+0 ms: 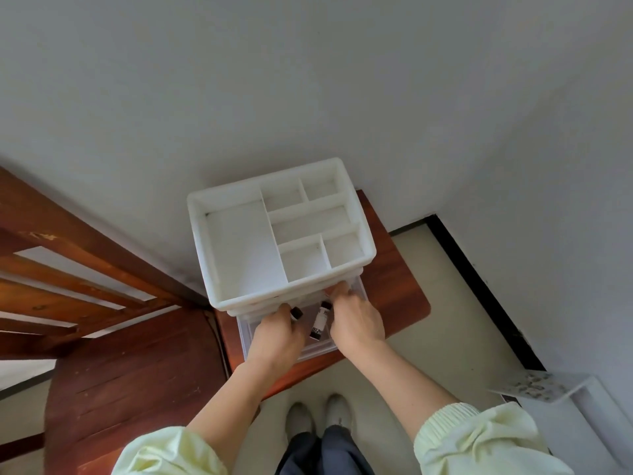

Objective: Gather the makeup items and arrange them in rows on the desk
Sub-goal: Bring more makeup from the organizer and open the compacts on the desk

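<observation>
Both hands are in the clear drawer (pixel 322 351) of the white organizer (pixel 274 234), at the tabletop's (pixel 404 303) front edge. The left hand (pixel 277 334) pinches a dark-capped item (pixel 296 313); the right hand (pixel 356 320) curls beside a white tube (pixel 319 320), its grip hidden. Best lift straight up, clear of the drawer's low walls.

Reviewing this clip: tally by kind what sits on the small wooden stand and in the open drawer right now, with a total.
White compartment organizer: 1
Clear pulled-out drawer: 1
White tube with black cap and label: 1
Small black-capped item at the left hand: 1
Total: 4
The top compartments hold nothing visible; hands hide part of the drawer.
</observation>
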